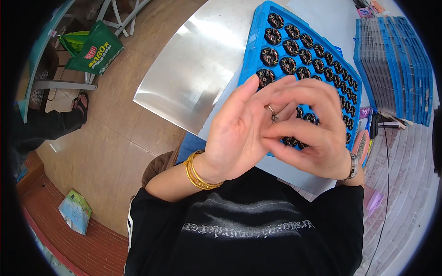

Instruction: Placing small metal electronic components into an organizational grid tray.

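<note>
My left hand (232, 133) is palm up with its thumb stretched out; its other fingers are partly covered by my right hand. My right hand (317, 133) reaches across it, thumb and fingertips pinched together against the left palm. Whatever the pinch may hold is too small or hidden to make out. A ring (273, 114) with a dark stone shows between the hands. Just beyond them lies a blue tray (251, 39), with rows of round black parts (272, 36) bearing small coloured bits in its round pockets. My hands cover part of the tray.
A stack of blue-framed trays (391, 69) stands at the right, with a black cable (386, 184) running down beside it. A shiny metal sheet (184, 69) juts out at left. On the floor are a green bag (99, 48) and a light-coloured bag (76, 211). Another person's foot (82, 108) shows far left.
</note>
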Motion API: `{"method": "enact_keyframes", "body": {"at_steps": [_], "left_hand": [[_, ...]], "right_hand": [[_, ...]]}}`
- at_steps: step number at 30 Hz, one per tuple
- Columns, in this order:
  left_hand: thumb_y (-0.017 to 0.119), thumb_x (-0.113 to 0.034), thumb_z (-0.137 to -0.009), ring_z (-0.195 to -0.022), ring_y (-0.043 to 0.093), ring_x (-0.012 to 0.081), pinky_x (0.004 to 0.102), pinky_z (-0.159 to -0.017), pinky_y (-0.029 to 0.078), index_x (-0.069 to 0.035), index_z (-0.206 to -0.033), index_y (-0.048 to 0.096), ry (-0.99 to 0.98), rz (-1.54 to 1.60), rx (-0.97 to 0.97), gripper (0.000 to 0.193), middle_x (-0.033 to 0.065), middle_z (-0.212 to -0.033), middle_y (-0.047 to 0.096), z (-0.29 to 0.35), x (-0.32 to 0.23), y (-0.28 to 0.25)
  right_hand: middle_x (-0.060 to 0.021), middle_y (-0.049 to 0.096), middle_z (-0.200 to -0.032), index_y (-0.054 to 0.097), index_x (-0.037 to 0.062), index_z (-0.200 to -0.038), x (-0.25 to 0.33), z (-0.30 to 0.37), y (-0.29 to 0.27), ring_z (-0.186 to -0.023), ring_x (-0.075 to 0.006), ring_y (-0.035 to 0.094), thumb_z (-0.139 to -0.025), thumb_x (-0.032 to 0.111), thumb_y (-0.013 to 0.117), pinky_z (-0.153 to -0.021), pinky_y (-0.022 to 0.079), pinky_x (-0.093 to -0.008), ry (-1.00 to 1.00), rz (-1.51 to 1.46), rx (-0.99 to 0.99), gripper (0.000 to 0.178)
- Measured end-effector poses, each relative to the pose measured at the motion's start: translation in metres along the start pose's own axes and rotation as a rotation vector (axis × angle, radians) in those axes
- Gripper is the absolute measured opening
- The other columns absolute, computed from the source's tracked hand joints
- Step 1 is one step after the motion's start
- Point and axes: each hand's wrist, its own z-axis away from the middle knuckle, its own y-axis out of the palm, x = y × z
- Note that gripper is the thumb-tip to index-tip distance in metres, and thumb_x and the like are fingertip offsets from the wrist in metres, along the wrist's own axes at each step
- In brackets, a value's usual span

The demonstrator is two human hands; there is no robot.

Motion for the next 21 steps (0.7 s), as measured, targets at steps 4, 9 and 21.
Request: {"method": "enact_keyframes", "body": {"at_steps": [4,9,21], "left_hand": [[0.025,-0.052,-0.106,-0.144,0.033,0.0229,0.0382,-0.119,0.026,0.004,-0.153,0.026,-0.020,0.041,0.014,0.073,0.0148,-0.154,0.036,0.002,-0.002,-0.002],[0.024,-0.052,-0.106,-0.149,0.027,0.0238,0.0381,-0.122,0.020,0.006,-0.154,0.022,-0.093,0.032,0.146,0.075,0.0162,-0.159,0.030,0.005,-0.007,-0.004],[0.018,-0.051,-0.106,-0.151,0.023,0.0281,0.0426,-0.124,0.018,0.006,-0.155,0.017,-0.087,-0.059,0.038,0.075,0.0207,-0.160,0.025,0.006,-0.011,0.004]], "right_hand": [[-0.0091,0.062,-0.117,0.075,0.0105,-0.085,-0.006,-0.005,-0.020,-0.114,-0.0299,0.057,-0.058,0.005,0.081,-0.098,0.044,-0.0421,0.097,0.157,-0.053,0.027],[-0.0090,0.063,-0.121,0.077,0.0115,-0.084,-0.030,-0.003,-0.019,-0.118,-0.0270,0.055,-0.064,0.007,0.082,-0.100,0.043,-0.0397,0.208,0.096,-0.046,0.021],[-0.0055,0.064,-0.124,0.080,0.0184,-0.091,-0.022,-0.006,-0.024,-0.121,-0.0290,0.053,-0.069,0.014,0.081,-0.104,0.039,-0.0442,0.083,0.284,0.040,0.022]]}}
